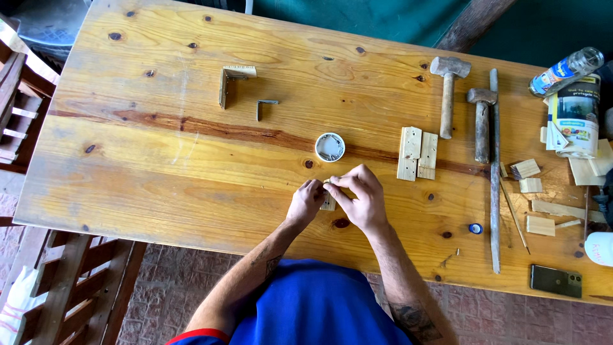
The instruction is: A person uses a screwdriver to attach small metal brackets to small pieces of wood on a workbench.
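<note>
We've got a big knotty pine table (159,166) here. On it: a small round tin (330,147) mid-table, two drilled wood slats (417,153) beside it, two hammers (448,96) and a long metal rod (494,172) to the right, an L-shaped wood corner (228,82), offcuts (527,168), a blue cap (476,228) and a phone (555,280).

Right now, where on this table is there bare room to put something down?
The widest bare wood is the table's left half, left of the wooden corner piece and metal bracket. A smaller patch lies between the hands and the long rod. The right end is crowded: two hammers, wood offcuts, a can, a phone.
</note>
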